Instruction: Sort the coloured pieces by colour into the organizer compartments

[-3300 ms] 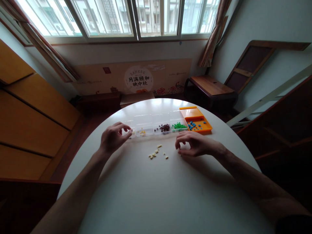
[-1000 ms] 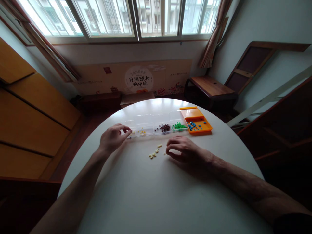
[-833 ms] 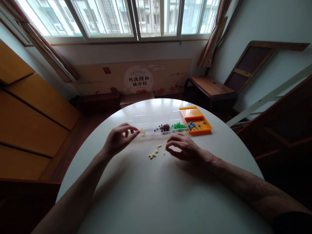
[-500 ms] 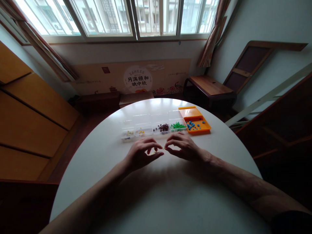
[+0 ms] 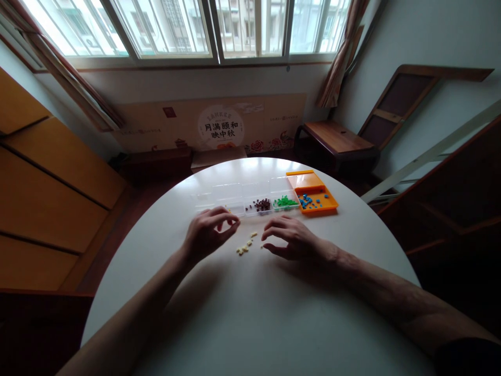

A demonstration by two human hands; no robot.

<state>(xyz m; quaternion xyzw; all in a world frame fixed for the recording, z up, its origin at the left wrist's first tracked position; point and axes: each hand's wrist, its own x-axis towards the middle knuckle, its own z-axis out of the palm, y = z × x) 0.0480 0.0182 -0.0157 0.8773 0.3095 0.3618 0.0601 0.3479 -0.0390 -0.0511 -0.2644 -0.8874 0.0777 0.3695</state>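
Note:
My left hand (image 5: 209, 231) hovers over the white table, in front of the left clear boxes. Its thumb and fingertips are pinched together; anything between them is too small to make out. My right hand (image 5: 291, 237) rests low with thumb and forefinger apart. Close to its fingertips is a tiny pale-yellow piece (image 5: 262, 246). Between the hands lie several small pale-yellow building bricks (image 5: 245, 249), loosely strewn on the tabletop. The left hand partly covers the clear compartment with yellow pieces (image 5: 229, 209) and hides the one at the far left.
Beyond the hands, a row of clear lidded boxes holds dark brown bricks (image 5: 263, 204) and green bricks (image 5: 285, 202). An orange case (image 5: 331, 204) with blue bricks (image 5: 307, 201) stands at the right end, lid raised. The round white table (image 5: 250, 324) curves away behind them.
My left hand has moved left and away from my right hand, uncovering the pale-yellow bricks. The right hand's fingertips have parted, and a tiny piece now shows beside them.

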